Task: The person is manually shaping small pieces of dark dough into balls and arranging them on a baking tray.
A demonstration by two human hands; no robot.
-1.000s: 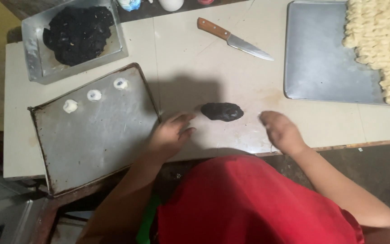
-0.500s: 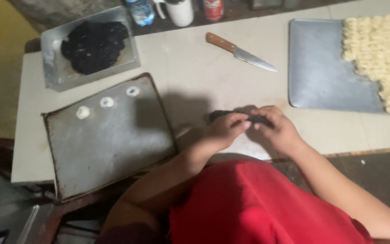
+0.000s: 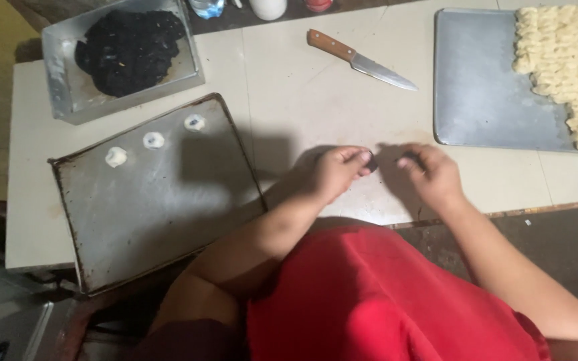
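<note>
My left hand [image 3: 337,172] and my right hand [image 3: 434,175] rest side by side on the pale table [image 3: 302,107], near its front edge. Each pinches a small dark piece of paste at the fingertips: one piece [image 3: 372,161] in the left, another [image 3: 405,161] in the right, with a small gap between them. Left of my hands lies a worn metal baking tray [image 3: 148,207] with three small white dough rounds [image 3: 154,140] in a row near its far edge.
A metal tub [image 3: 61,73] of dark paste [image 3: 128,50] stands at the back left. A wooden-handled knife [image 3: 359,60] lies at the back centre. At the right, a tray [image 3: 483,93] holds rows of pale dough pieces [image 3: 566,60]. A mug [image 3: 267,8] stands behind.
The dark lump lay on the table between my hands. Both hands closed on it, and now they have moved apart, each with a small dark piece.
</note>
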